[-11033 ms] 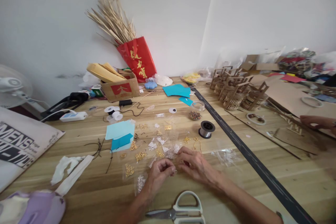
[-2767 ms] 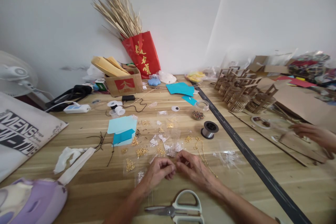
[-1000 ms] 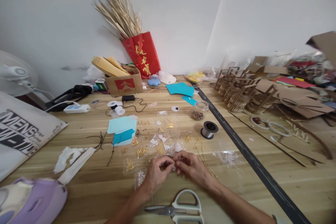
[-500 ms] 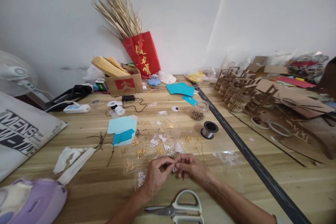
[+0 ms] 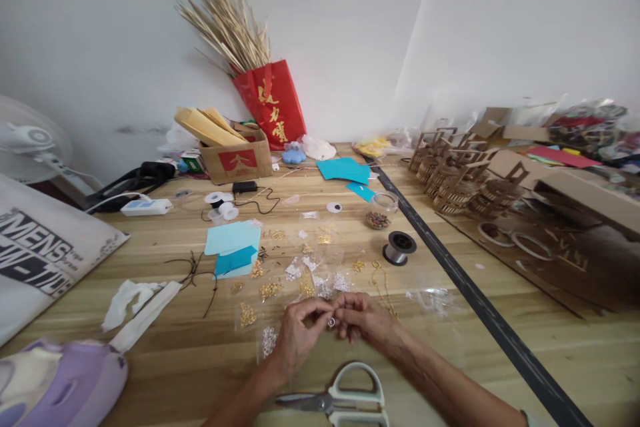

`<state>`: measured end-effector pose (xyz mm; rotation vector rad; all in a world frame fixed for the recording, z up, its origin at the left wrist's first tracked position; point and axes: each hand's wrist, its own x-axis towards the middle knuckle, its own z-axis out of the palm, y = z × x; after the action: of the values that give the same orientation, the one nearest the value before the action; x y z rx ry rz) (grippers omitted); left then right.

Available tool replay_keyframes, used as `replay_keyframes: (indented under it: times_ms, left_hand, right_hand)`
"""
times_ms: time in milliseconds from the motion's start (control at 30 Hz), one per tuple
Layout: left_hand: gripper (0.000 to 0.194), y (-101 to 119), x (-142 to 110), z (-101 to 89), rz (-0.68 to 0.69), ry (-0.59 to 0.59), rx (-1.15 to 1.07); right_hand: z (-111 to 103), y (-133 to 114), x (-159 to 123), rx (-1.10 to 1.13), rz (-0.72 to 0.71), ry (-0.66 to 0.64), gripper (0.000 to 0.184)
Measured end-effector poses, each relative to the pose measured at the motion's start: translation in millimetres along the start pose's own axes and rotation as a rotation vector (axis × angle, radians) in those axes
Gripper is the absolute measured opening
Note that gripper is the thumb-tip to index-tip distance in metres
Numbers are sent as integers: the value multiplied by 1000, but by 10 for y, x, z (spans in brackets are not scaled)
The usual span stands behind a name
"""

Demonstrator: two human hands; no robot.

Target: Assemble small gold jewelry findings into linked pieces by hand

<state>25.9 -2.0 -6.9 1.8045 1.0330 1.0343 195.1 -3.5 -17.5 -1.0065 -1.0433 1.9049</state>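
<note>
A small silver ring (image 5: pixel 331 322) shows between my fingertips, just over the table. My left hand (image 5: pixel 303 328) is closed in a pinch at the ring's left side. From the right, my right hand (image 5: pixel 361 317) meets it with thumb and fingers pressed together on the same small piece. The fingertips touch and partly cover it. White-handled scissors (image 5: pixel 356 395) lie below my hands, blades to the left. Just beyond are little clear bags of silver findings (image 5: pixel 341 281) and gold findings (image 5: pixel 270 289). A gold chain (image 5: pixel 384 287) lies past my right hand.
A wire spool (image 5: pixel 399 248) and a jar of beads (image 5: pixel 378 219) stand at right centre, beside a dark strip (image 5: pixel 450 267). Small woven baskets (image 5: pixel 460 180) and cardboard (image 5: pixel 595 200) fill the right. Blue paper (image 5: pixel 235 259), black cords (image 5: pixel 193 270) and a purple-white object (image 5: pixel 70 380) are at left.
My hands stay almost still, still pinching at the ring. At the far right, the brown cardboard has shifted and now stands tilted up, with its edge showing.
</note>
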Motion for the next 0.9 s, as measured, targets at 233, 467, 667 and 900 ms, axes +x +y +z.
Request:
replay_keyframes:
  times_ms: [233,467,667,900]
  left_hand:
    - [12,-2,4,-3,14,7,2]
    - [13,21,5,-4,16,5,9]
    - [13,6,-2,-4,-12,2,-4]
    - [12,-24,-12,2,-5,9,-16]
  right_hand:
    - [19,-26,-14,22,25,-14,30]
    - [13,21,6,-7,-10,9,29]
    - [18,-9,-2,1,-29,7,29]
    - [45,-60,-14,19,17,15,31]
